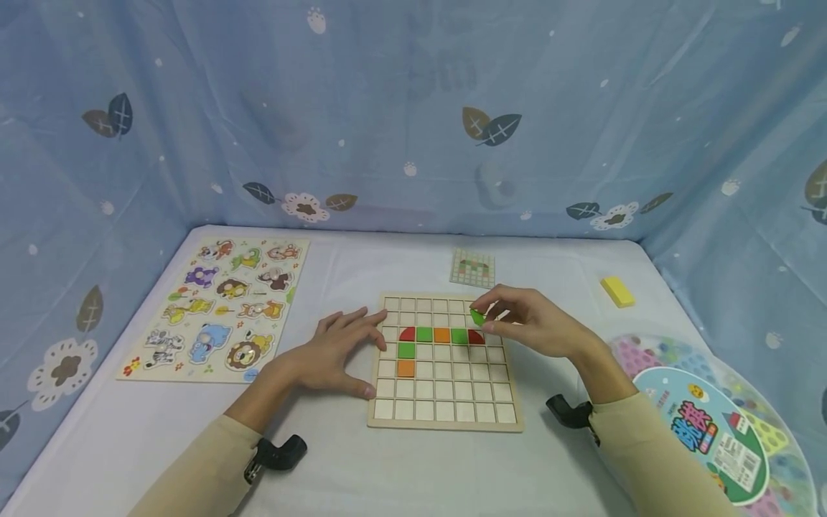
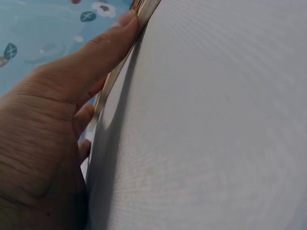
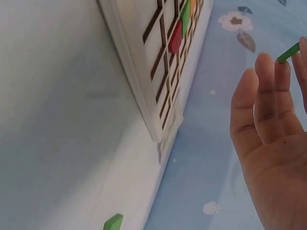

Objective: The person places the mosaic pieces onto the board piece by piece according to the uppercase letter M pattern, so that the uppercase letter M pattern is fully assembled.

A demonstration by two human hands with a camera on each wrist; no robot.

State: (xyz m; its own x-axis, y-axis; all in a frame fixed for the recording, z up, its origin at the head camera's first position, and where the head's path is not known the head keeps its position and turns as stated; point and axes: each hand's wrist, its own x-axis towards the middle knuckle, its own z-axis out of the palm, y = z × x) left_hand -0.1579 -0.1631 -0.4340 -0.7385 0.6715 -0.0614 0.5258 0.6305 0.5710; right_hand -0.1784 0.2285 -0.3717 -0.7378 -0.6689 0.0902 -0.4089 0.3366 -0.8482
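A square wooden grid board (image 1: 446, 422) lies flat in the middle of the table. Its upper rows hold a red rounded tile (image 1: 407, 334), an orange tile (image 1: 442, 335), a green tile (image 1: 406, 350) below the red one, and several others. My left hand (image 1: 336, 355) rests along the board's left edge with fingers spread; in the left wrist view its thumb (image 2: 108, 50) touches the rim. Over the board's upper right, my right hand (image 1: 543, 319) pinches a small green tile (image 1: 477, 317) between thumb and fingertips, raised above the squares.
A small pattern card (image 1: 474, 269) lies behind the board. An animal puzzle (image 1: 194, 377) is at the left, a yellow block (image 1: 617, 291) at the back right. A round game package (image 1: 711, 431) sits by the right forearm. Another green piece (image 3: 113, 222) shows in the right wrist view.
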